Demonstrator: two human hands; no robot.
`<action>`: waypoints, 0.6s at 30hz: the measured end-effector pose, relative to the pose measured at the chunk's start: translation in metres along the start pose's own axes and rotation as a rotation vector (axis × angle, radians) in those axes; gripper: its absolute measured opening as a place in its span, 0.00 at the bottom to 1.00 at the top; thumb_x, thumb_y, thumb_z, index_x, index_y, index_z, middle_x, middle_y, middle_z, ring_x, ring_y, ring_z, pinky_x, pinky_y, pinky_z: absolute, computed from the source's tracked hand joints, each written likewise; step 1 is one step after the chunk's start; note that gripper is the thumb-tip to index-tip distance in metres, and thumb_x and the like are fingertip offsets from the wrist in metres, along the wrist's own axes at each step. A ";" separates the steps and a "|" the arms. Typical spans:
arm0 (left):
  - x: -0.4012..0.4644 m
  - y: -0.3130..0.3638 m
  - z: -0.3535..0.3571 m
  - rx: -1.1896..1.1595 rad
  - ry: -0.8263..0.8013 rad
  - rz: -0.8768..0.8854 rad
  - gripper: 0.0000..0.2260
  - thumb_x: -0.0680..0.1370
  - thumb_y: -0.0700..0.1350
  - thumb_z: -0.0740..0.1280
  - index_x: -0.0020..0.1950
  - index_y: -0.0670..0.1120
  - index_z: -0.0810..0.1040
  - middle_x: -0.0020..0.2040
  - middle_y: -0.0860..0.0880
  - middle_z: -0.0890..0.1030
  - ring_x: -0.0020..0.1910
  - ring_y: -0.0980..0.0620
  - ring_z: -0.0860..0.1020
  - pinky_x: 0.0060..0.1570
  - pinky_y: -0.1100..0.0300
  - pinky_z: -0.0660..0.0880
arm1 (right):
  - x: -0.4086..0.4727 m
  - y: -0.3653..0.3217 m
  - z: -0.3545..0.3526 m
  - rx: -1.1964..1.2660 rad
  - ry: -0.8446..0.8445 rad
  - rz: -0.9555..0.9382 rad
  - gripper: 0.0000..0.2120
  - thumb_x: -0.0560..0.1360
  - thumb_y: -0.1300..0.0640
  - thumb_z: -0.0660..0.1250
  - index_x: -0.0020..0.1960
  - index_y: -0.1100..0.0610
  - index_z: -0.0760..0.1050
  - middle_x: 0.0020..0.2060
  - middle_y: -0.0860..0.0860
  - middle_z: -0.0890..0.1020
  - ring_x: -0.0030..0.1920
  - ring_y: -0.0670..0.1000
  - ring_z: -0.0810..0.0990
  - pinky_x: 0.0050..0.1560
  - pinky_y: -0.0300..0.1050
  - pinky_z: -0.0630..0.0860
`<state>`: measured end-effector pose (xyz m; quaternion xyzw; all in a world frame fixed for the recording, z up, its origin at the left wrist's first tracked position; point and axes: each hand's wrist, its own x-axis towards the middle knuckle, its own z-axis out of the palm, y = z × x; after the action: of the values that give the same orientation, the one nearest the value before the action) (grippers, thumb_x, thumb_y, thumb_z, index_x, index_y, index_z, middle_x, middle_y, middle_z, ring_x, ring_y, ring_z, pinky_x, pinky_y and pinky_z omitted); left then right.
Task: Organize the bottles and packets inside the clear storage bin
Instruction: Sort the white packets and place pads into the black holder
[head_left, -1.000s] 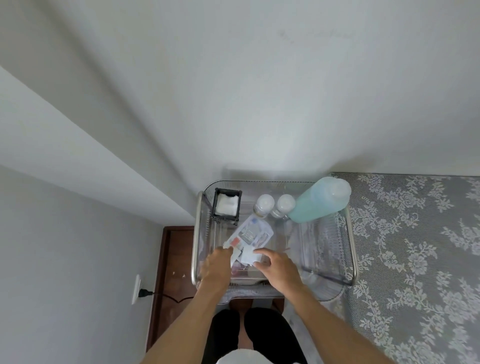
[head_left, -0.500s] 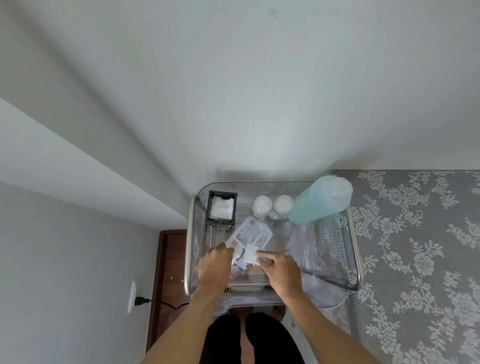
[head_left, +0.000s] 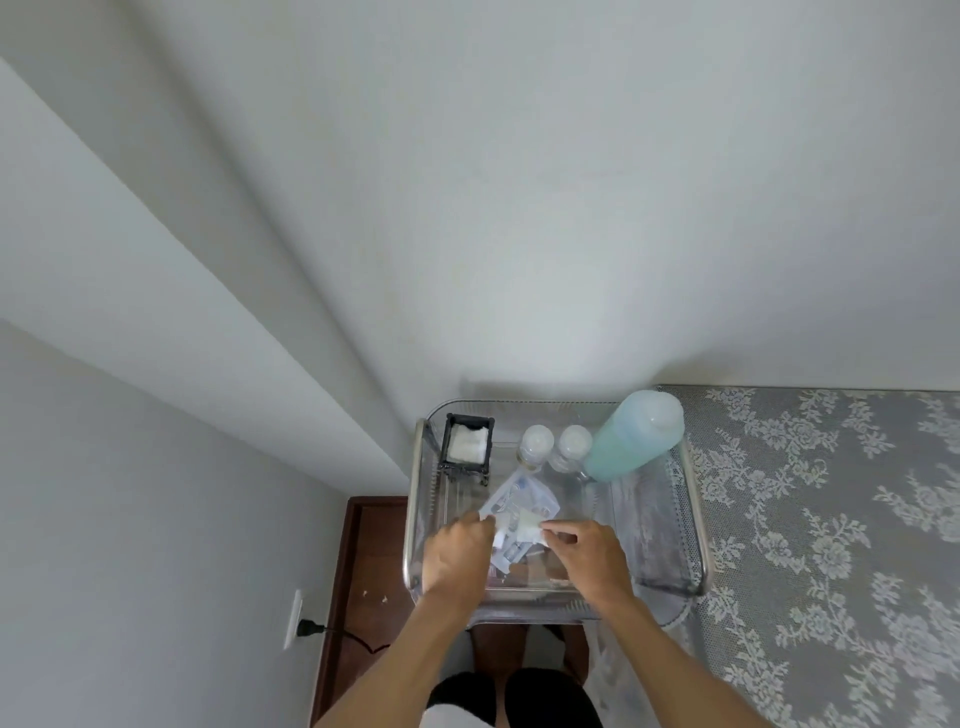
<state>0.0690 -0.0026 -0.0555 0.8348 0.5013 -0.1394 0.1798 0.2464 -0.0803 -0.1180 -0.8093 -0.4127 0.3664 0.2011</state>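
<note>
A clear storage bin (head_left: 693, 499) is seen from above, set against a white wall (head_left: 467, 208), with a lace-patterned cloth (head_left: 831, 519) to its right. Inside the bin, along the far side, a small black holder (head_left: 466, 448) with white contents is placed at the left, two small white-capped bottles (head_left: 555, 446) are stood side by side in the middle, and a large pale blue bottle (head_left: 635, 434) is leaned at the right corner.

A stack of flat packets (head_left: 519, 506) is laid near the middle of the bin floor, just in front of the small bottles. The left hand (head_left: 457, 553) is closed on the left edge of the packets, fingers curled over them. The right hand (head_left: 592, 558) is pinched on a small white packet (head_left: 530, 527) at the right of the stack, between thumb and forefinger. Both hands are held inside the bin, close together, with the packets between them. A wall socket (head_left: 297, 618) with a plug is seen low at the left.
</note>
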 end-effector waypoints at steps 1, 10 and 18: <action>-0.002 0.001 -0.008 0.018 0.012 0.007 0.11 0.76 0.36 0.69 0.55 0.47 0.80 0.48 0.50 0.80 0.42 0.50 0.82 0.41 0.56 0.81 | -0.002 -0.004 -0.004 -0.001 -0.006 -0.001 0.07 0.76 0.47 0.71 0.53 0.40 0.84 0.46 0.41 0.86 0.39 0.40 0.82 0.39 0.38 0.80; 0.021 -0.004 -0.085 0.175 0.281 -0.045 0.14 0.71 0.32 0.69 0.53 0.46 0.80 0.52 0.47 0.79 0.56 0.43 0.73 0.58 0.50 0.73 | -0.006 -0.030 -0.025 0.026 0.006 -0.061 0.07 0.77 0.48 0.71 0.53 0.41 0.85 0.37 0.38 0.81 0.36 0.35 0.81 0.27 0.34 0.76; 0.058 -0.003 -0.090 0.277 0.213 -0.104 0.13 0.69 0.38 0.73 0.53 0.48 0.82 0.68 0.46 0.72 0.72 0.40 0.59 0.72 0.47 0.56 | -0.020 -0.022 -0.029 0.027 -0.009 -0.078 0.08 0.76 0.50 0.72 0.54 0.42 0.84 0.28 0.43 0.79 0.27 0.38 0.76 0.24 0.33 0.68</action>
<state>0.0976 0.0834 0.0007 0.8346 0.5359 -0.1271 0.0019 0.2487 -0.0847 -0.0762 -0.7883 -0.4399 0.3672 0.2243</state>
